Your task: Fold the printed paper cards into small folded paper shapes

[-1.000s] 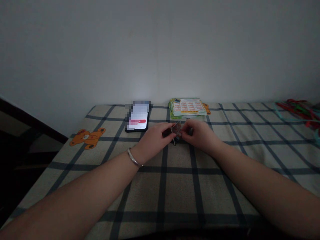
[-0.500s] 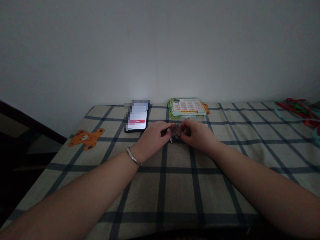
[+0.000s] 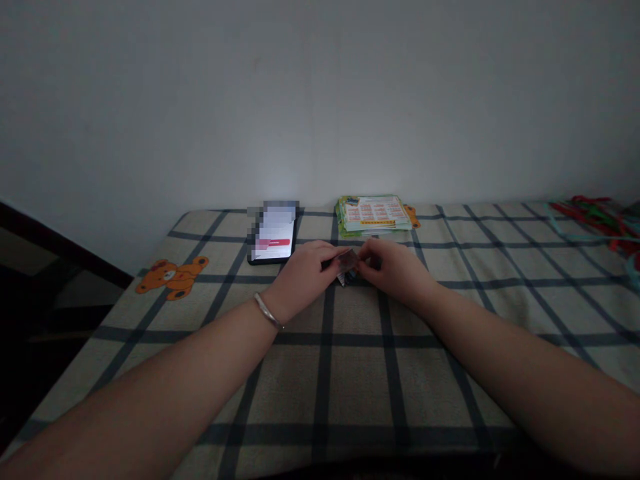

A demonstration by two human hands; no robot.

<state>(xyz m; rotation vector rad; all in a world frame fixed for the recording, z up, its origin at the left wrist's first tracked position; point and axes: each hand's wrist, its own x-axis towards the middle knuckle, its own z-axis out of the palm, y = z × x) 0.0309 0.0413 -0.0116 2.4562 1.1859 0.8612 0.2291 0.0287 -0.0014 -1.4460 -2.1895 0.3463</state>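
Between my two hands is a small folded piece of printed paper (image 3: 348, 260), brownish on top with a striped, pointed part below. My left hand (image 3: 310, 267) pinches its left side between thumb and fingers; a silver bangle (image 3: 267, 312) circles that wrist. The fingers of my right hand (image 3: 393, 267) are closed on the paper's right edge. Fingertips hide part of its folds. Both hands rest low over the checked tablecloth (image 3: 350, 380), just in front of a stack of printed cards (image 3: 377, 213).
Left of the cards lies a lit phone (image 3: 274, 233), its screen partly blurred out. Tangled red, green and pale blue strips (image 3: 600, 223) lie at the far right. A teddy bear picture (image 3: 173, 277) is at the left edge, and a wall (image 3: 320, 100) rises behind.
The paper has tilted slightly between my fingers, and my right fingertips have shifted a little left along its edge. The phone and cards have stayed put.
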